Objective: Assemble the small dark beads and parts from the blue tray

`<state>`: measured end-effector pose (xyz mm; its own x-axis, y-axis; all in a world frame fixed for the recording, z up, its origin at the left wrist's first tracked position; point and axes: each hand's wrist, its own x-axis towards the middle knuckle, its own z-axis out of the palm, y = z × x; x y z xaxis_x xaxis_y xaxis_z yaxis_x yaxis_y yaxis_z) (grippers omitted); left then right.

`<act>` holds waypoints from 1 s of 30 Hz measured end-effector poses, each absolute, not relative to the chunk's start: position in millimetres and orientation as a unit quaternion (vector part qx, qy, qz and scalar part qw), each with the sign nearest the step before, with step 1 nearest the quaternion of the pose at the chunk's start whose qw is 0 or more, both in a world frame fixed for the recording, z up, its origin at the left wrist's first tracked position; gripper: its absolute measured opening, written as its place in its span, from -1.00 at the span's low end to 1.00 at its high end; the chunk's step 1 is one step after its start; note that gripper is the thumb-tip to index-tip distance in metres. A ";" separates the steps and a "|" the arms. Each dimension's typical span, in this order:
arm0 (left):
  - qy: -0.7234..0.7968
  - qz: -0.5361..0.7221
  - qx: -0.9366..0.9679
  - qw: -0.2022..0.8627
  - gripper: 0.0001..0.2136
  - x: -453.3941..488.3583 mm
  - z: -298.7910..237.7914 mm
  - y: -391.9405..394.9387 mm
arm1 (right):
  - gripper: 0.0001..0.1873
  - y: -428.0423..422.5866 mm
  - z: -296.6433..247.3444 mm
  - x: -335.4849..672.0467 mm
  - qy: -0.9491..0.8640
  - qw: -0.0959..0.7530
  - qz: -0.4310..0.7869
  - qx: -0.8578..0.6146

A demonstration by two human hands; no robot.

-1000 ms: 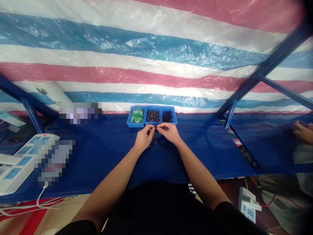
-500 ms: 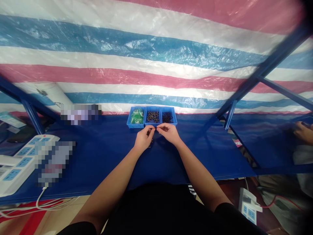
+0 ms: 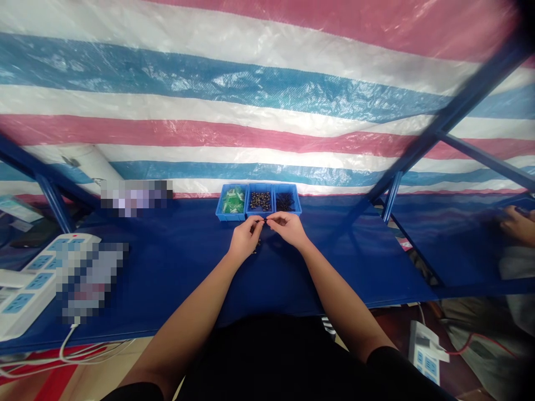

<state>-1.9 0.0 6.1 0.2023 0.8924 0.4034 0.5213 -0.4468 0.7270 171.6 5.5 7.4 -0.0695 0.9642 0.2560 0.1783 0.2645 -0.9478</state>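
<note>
My left hand [image 3: 244,236] and my right hand [image 3: 288,227] meet fingertip to fingertip just in front of three blue bins. Both are closed in a pinch around something small and dark, too tiny to name. Beside my left palm, a few small brass-coloured parts [image 3: 257,245] lie on the blue table [image 3: 167,278], partly hidden by the hand. The left bin [image 3: 231,217] contains green and clear plastic material. Small black-and-brass parts [image 3: 259,200] fill the middle bin, and thin black pieces [image 3: 285,201] lie in the right one.
A white power strip [image 3: 37,284] and a blurred-out device [image 3: 94,284] with a white cable lie at the left. Blue frame posts [image 3: 390,195] rise on both sides before a striped plastic sheet [image 3: 251,128]. Another person's hand [image 3: 518,225] shows at far right.
The view has shifted very slightly. Both hands keep their pinch at the same spot, with hardly any visible movement of the fingers.
</note>
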 end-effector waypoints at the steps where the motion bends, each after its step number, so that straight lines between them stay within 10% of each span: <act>1: 0.478 0.412 0.743 0.222 -0.76 -2.2 6.3 0.2 | -0.72 5.7 6.9 171.6 -0.619 0.501 0.391 -0.462; 30: 0.475 0.423 0.738 0.224 -0.73 -0.9 4.4 0.6 | -0.69 6.2 8.4 172.4 -0.609 0.503 0.400 -0.465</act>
<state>-0.9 0.6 4.4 0.1901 0.8909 0.4124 0.5120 -0.4484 0.7327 172.4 6.2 8.4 -0.0615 0.9688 0.2402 0.1650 0.2473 -0.9548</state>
